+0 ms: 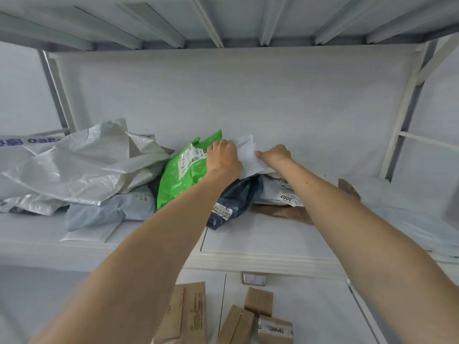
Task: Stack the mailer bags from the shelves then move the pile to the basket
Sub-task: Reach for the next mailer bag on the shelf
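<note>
While the left hand (223, 157) curled round the white mailer bag (246, 151) at frame centre & the right hand (275, 155) pinched its other edge, stacking looked mid-step; next move prob needed it squared atop the navy mailer bag (239, 197) w/o toppling the green mailer bag (182, 177).

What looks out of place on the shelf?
Nothing looks torn or spilled. The bags are only jumbled: the green bag leans on the crumpled white heap, and the dark blue bag lies under the white bag gripped by the left hand and right hand.
</note>
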